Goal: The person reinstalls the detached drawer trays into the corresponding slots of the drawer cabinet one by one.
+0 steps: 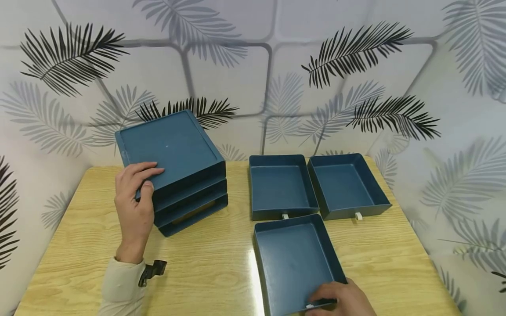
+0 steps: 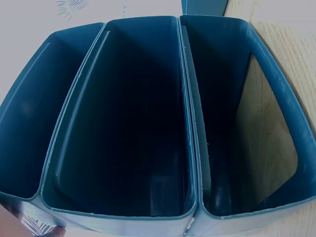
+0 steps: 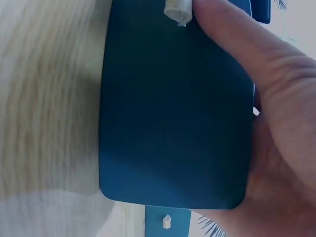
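A blue three-tier drawer cabinet (image 1: 170, 145) stands at an angle at the left, its open slots toward the front right. My left hand (image 1: 134, 206) rests on its top near the front left corner, fingers stretched over the surface and thumb by the edge. Inside the left wrist view the three slots (image 2: 123, 123) appear hollow, one with a cutout in its wall. At the front right, my right hand (image 1: 341, 298) grips the front wall of a blue drawer (image 1: 292, 254), thumb beside the white knob (image 3: 177, 11) on the front panel (image 3: 173, 123). The drawer holds nothing.
Two more blue drawers, a left one (image 1: 280, 186) and a right one (image 1: 345, 184), lie side by side at the table's back right, white knobs facing forward. Leaf-patterned cloth (image 1: 225, 74) hangs behind the wooden table (image 1: 205, 272).
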A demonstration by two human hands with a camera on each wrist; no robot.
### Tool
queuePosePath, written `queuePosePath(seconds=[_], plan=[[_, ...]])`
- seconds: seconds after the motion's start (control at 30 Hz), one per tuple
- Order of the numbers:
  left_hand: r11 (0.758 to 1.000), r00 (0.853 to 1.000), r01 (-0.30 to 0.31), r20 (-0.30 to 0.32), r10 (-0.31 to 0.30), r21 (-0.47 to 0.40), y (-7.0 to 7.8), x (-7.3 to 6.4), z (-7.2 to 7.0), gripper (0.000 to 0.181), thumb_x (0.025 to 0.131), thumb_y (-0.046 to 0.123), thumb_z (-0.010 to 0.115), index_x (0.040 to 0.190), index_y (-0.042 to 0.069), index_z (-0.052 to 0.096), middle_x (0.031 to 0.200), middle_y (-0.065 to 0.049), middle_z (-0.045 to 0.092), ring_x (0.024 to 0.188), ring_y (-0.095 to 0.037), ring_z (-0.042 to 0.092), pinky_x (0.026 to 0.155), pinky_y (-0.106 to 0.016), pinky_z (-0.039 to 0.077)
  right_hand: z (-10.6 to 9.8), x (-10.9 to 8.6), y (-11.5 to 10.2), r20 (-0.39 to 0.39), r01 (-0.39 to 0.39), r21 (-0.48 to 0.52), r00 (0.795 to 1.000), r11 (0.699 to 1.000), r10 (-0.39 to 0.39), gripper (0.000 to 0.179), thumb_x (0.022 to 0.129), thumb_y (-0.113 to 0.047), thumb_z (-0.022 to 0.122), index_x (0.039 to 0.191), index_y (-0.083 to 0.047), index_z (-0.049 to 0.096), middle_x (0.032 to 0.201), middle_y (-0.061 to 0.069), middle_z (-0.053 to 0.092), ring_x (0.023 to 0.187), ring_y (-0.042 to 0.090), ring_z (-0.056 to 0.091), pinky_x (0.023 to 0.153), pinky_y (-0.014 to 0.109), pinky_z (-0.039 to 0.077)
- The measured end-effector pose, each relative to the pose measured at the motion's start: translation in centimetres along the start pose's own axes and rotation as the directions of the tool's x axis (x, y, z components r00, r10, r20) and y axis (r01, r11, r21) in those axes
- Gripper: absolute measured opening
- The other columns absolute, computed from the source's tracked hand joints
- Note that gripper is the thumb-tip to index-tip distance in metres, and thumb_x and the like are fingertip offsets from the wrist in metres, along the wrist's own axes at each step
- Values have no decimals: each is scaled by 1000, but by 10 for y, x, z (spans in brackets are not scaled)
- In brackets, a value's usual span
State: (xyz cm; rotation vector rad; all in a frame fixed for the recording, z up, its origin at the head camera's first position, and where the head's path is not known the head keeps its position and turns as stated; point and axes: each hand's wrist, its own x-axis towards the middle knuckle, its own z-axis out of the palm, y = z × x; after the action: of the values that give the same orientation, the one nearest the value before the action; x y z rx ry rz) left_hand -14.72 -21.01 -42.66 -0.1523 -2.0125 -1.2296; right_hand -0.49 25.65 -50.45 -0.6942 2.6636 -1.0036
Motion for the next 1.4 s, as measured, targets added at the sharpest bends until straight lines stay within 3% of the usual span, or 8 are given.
queuePosePath(seconds=[0.2, 0.33, 0.53, 0.73, 0.9, 1.17, 1.4], plan=[[1000, 1000, 12, 1, -12, -2, 0, -2, 1, 36, 101, 6, 46, 108, 8, 82, 124, -13, 72, 129, -24, 52, 115, -31, 31, 13, -1, -1, -133, 157, -57, 978, 986, -163, 9, 84, -39, 83, 93, -37, 82, 81, -30, 72, 74, -12, 64, 70, 22, 49], [1000, 1000, 23, -2, -23, 2, 0, -1, 1, 37, 100, 6, 46, 108, 8, 82, 125, -12, 72, 129, -24, 51, 114, -31, 32, 18, 2, -4, -204, 169, -139, 959, 976, -195, 11, 80, -39, 86, 91, -39, 83, 78, -35, 70, 73, -16, 61, 72, 19, 45], [1000, 1000, 28, -6, -28, 7, -2, 0, 0, 37, 99, 7, 46, 107, 8, 82, 124, -12, 72, 129, -22, 51, 114, -31, 32, 19, 5, -13, -201, 89, -167, 972, 982, -122, 15, 82, -43, 84, 97, -40, 83, 81, -36, 70, 76, -14, 61, 70, 25, 43], [999, 999, 34, -3, -34, 11, -1, 1, 0, 37, 99, 7, 46, 107, 9, 82, 125, -11, 72, 129, -20, 51, 114, -31, 32, 19, 12, -17, -203, 29, -156, 977, 987, -60, 8, 82, -45, 82, 89, -45, 82, 80, -38, 68, 76, -13, 61, 68, 21, 44], [1000, 1000, 25, 3, -25, 5, -1, 1, 0, 37, 100, 7, 46, 108, 10, 82, 125, -11, 72, 129, -21, 51, 114, -32, 32, 19, 19, -16, -236, 59, -150, 967, 987, -94, 8, 81, -40, 83, 89, -43, 82, 80, -34, 70, 74, -12, 60, 65, 14, 42], [1000, 1000, 23, 10, -23, 6, 0, 1, 0, 37, 100, 8, 46, 108, 10, 82, 125, -10, 72, 130, -23, 51, 115, -31, 32, 18, 22, -15, -259, 49, -180, 961, 983, -95, 8, 80, -39, 84, 87, -43, 82, 78, -33, 69, 73, -12, 58, 64, 16, 42], [999, 999, 35, 7, -35, 8, 0, 1, -1, 38, 100, 8, 46, 108, 11, 82, 125, -10, 72, 130, -23, 51, 115, -32, 32, 19, 23, -12, -297, 93, -223, 942, 970, -158, 14, 76, -36, 88, 86, -42, 82, 77, -33, 68, 69, -12, 55, 64, 10, 35]])
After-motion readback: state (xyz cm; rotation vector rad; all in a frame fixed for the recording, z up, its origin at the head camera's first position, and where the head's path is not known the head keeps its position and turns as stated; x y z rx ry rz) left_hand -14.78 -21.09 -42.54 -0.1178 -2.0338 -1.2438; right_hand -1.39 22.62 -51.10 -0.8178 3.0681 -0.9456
